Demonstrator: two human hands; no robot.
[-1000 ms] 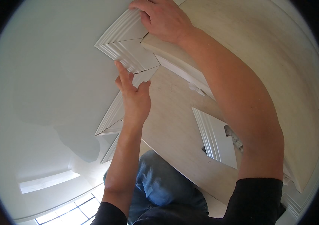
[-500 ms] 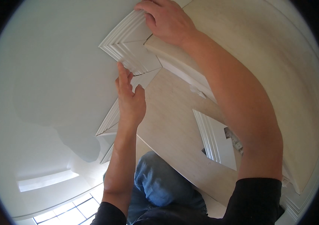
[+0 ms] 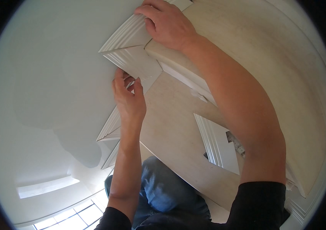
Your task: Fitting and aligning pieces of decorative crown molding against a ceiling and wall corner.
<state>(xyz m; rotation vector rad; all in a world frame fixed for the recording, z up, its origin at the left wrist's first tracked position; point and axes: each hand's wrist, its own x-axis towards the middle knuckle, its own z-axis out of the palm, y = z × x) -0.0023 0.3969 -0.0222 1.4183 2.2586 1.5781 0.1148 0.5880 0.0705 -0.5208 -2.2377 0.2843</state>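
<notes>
A short white skirting board piece (image 3: 132, 61) with a ridged edge stands at the wall beside a stair riser, one side tilted out from the wall. My left hand (image 3: 129, 92) is closed round its lower edge, fingers partly hidden behind it. Against its upper end lies a longer white skirting board (image 3: 124, 36), running along the wall above the upper step. My right hand (image 3: 169, 23) bears down on this longer board, fingers bent over its ridged edge and thumb on its face.
A loose offcut of white ridged skirting (image 3: 217, 143) lies on the beige stone tread (image 3: 170, 115), with a greyish scrap (image 3: 236, 144) beside it. More stepped skirting (image 3: 109, 126) follows the pale wall (image 3: 55, 76) lower down. My jean-clad knee (image 3: 159, 184) is near the tread's edge.
The short piece has tipped out from the wall at its lower edge. My left fingers, stretched against it before, are now curled round that edge. My right hand has shifted slightly left.
</notes>
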